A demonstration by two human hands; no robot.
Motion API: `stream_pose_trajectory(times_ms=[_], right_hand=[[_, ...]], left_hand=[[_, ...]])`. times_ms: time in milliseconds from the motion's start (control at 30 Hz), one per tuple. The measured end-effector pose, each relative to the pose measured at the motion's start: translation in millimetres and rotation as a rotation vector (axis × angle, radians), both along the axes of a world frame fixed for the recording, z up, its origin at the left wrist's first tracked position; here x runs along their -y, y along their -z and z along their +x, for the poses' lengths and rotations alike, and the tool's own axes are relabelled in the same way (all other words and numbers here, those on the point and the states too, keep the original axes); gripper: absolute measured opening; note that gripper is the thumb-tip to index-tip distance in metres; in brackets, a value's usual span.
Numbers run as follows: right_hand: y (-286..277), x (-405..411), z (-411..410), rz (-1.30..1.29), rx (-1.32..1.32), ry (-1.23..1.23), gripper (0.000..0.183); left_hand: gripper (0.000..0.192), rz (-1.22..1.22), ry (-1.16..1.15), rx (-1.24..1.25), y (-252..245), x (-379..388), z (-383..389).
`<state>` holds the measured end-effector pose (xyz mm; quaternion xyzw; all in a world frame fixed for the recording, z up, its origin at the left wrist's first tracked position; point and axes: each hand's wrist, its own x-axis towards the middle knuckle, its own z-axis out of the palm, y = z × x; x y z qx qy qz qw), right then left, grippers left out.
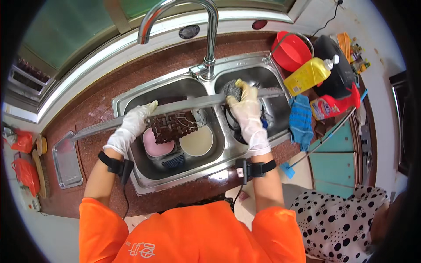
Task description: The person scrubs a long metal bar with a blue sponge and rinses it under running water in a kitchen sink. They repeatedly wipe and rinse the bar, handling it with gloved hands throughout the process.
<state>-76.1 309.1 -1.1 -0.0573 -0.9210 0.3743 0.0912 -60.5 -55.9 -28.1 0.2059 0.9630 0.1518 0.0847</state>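
Observation:
A long flat metal strip lies slantwise over both basins of a stainless steel sink. My left hand, in a white glove, grips the strip over the left basin. In my gloved right hand is a grey steel wool scrubber, held against the strip near the divider. Below the strip, the left basin holds a pink bowl, a cream bowl, a dark brown woven-looking piece and a dark striped cloth. Dark items in the right basin are partly hidden by my right hand.
A chrome faucet arches over the sink. On the right stand a red basin, a yellow pump bottle, a red spray bottle and a blue cloth. A metal tray lies left. Another person is at lower right.

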Motion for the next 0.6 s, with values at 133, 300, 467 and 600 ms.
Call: stream_pose_trajectory(times_ms=[133, 300, 467, 600], right_hand=[[12.4, -50.8, -21.5, -0.102, -0.149, 0.140, 0.054], [32.0, -23.9, -21.1, 0.308, -0.171, 0.140, 0.046], [15.3, 102.4, -2.5, 0.239, -0.103, -0.221, 0.044], [33.9, 30.3, -4.4, 0.288, -0.187, -0.092, 0.043]], left_hand=[[0.026, -0.079, -0.120, 0.329, -35.4, -8.1, -22.4], [0.019, -0.036, -0.142, 0.225, -8.0, -6.4, -25.9], [0.017, 0.014, -0.113, 0.179, -2.2, -11.4, -24.8], [0.014, 0.100, -0.161, 0.089, 11.4, -5.9, -11.8]])
